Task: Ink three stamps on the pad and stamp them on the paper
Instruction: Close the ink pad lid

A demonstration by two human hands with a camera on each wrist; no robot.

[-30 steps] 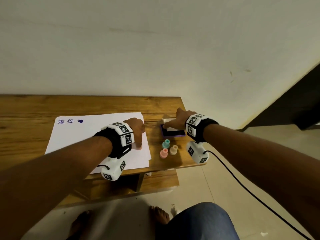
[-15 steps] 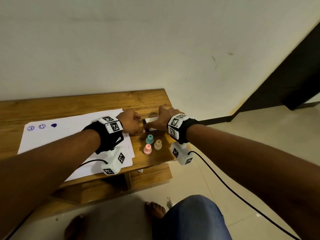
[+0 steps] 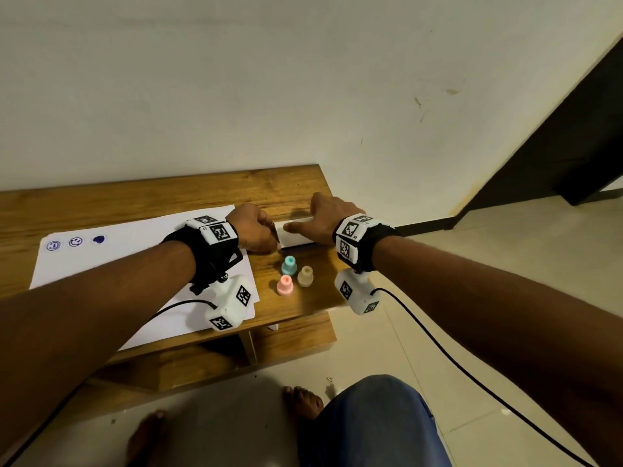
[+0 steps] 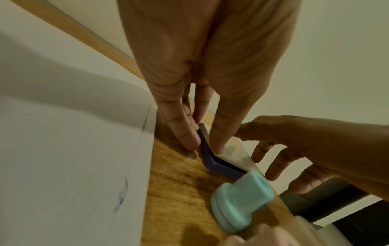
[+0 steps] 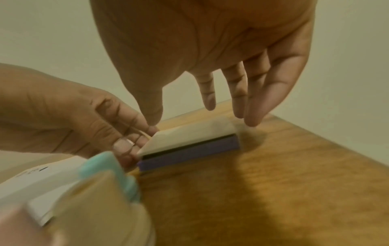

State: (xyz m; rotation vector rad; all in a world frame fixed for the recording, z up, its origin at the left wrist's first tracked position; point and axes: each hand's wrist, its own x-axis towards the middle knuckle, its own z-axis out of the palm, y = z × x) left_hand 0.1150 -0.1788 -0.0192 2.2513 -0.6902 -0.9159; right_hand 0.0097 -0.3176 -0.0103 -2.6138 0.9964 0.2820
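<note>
The ink pad has a purple base (image 4: 212,164) and a white lid (image 3: 294,235) lying almost flat on it, with a thin dark gap between them. My left hand (image 3: 274,239) pinches the pad's left end, thumb on the lid (image 4: 231,152) and fingers against the base. My right hand (image 5: 202,116) hovers over the lid (image 5: 189,138) with straight fingers, its thumb tip by the lid's left corner. Teal (image 3: 289,264), beige (image 3: 305,276) and pink (image 3: 285,285) stamps stand upright just in front of the pad. The white paper (image 3: 141,251) carries three blue prints (image 3: 75,242) at its far left.
The wooden table (image 3: 168,197) stands against a pale wall, and its right edge runs just past my right wrist. A lower shelf (image 3: 296,335) sits under the tabletop. My knee and bare feet are on the tiled floor below. Cables trail from both wrist cameras.
My left hand left the paper and took hold of the pad's left end. The lid, open a second ago with the purple pad showing, has come down over the base.
</note>
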